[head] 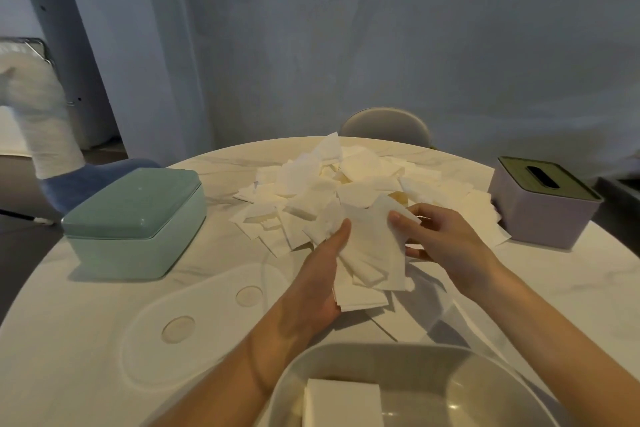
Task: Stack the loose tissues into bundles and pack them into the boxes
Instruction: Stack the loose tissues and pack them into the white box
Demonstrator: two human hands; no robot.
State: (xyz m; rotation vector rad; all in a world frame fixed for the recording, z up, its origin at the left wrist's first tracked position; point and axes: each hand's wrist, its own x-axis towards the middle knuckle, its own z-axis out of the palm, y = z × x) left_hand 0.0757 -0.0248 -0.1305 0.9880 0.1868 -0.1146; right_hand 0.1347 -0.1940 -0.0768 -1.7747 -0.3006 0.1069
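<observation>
At frame centre my left hand [320,274] and right hand [440,236] both grip a bundle of tissues [367,253] just below the loose tissue pile [346,184]. An open grey box [398,360], bottom centre, holds a stacked bundle [341,402].

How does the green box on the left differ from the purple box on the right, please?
The green box is low and wide with rounded corners; the purple box is taller and more cube-shaped. The green box has a plain matching green lid; the purple box has a dark olive lid with a slot. Both stand closed on the table, flanking the tissue pile.
</observation>
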